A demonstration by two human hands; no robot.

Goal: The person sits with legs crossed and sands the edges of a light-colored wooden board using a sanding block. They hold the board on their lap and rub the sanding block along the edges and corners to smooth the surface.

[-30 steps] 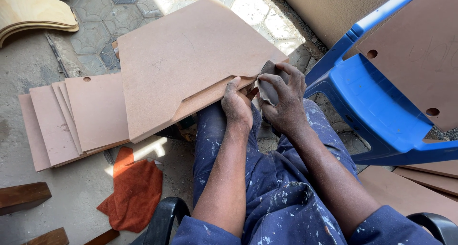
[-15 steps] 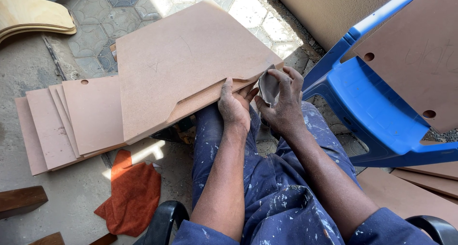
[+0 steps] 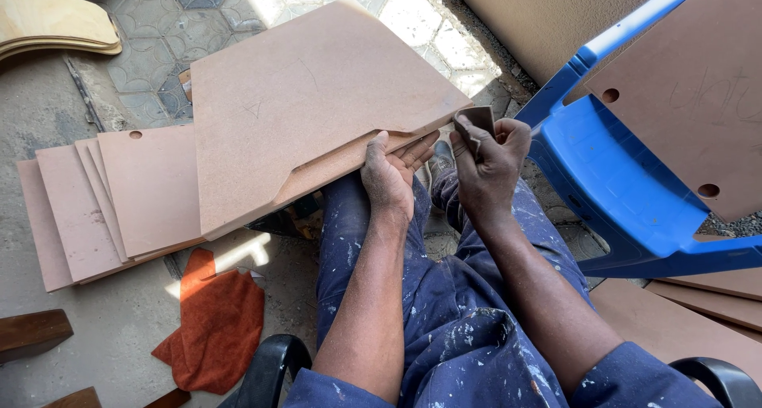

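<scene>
Panel: tan fibreboard panel (image 3: pixel 309 98), flat, smooth face, stepped notch cut along its near edge; rests across the person's lap, reaching far and left.
Left hand (image 3: pixel 390 174): fingers curled under the panel's near edge, thumb on top, gripping it.
Right hand (image 3: pixel 490 163): fingers closed on a folded piece of sandpaper (image 3: pixel 476 125), pressed to the panel's right corner.
Left: stack of similar boards (image 3: pixel 103 202); orange cloth (image 3: pixel 214 321) nearer.
Right: blue plastic chair (image 3: pixel 611 170).

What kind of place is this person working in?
Probably an informal outdoor woodworking or furniture workshop. The left hand steadies a cut fibreboard panel while the right hand holds sandpaper; more cut panels lie stacked on the paved ground.
</scene>
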